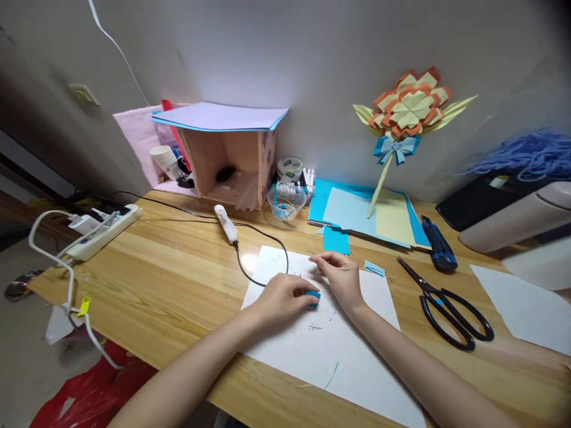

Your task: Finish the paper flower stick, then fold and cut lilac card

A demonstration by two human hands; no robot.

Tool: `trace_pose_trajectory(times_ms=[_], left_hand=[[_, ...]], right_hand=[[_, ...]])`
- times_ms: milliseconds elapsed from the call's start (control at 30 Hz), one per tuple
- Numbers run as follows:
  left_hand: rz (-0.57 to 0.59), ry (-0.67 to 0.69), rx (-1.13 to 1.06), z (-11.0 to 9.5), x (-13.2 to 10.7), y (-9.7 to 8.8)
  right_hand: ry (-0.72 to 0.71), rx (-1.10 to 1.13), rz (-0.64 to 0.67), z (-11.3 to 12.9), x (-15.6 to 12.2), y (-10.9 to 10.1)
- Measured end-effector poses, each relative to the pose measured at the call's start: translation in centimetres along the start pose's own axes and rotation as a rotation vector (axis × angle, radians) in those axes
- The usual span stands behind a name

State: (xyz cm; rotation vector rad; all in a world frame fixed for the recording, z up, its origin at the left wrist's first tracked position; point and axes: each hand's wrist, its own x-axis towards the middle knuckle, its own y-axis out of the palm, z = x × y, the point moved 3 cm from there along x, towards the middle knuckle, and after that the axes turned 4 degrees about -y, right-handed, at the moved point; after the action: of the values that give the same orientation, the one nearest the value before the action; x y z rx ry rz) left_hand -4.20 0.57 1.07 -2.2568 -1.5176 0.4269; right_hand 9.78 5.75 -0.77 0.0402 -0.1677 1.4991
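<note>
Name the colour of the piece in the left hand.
The piece in the left hand is blue, seen in the head view.

l hand w/ blue paper over white sheet; r hand nr sheet's back edge; scissors past its r edge.

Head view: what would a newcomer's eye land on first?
Likely the big orange and cream paper flower at upper right, upright in front of the wall. Next, the open-fronted box with a lilac top, left of centre at the back. Then the hands at centre, over white paper: the left hand holds a small blue piece.
</note>
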Motion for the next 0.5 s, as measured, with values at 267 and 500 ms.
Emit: trace_pose_trajectory(times_ms=[267, 500], left_hand=[[-0.570, -0.116, 0.351, -1.2, -1.4, -4.9], [-0.969, -0.672, 0.597, 4.3, -2.1, -13.6]], right_hand=[[0.003, -0.024, 0.096, -0.3, -0.5, 0.1], [-0.051, -0.019, 0.107, -0.1, -0.6, 0.3]])
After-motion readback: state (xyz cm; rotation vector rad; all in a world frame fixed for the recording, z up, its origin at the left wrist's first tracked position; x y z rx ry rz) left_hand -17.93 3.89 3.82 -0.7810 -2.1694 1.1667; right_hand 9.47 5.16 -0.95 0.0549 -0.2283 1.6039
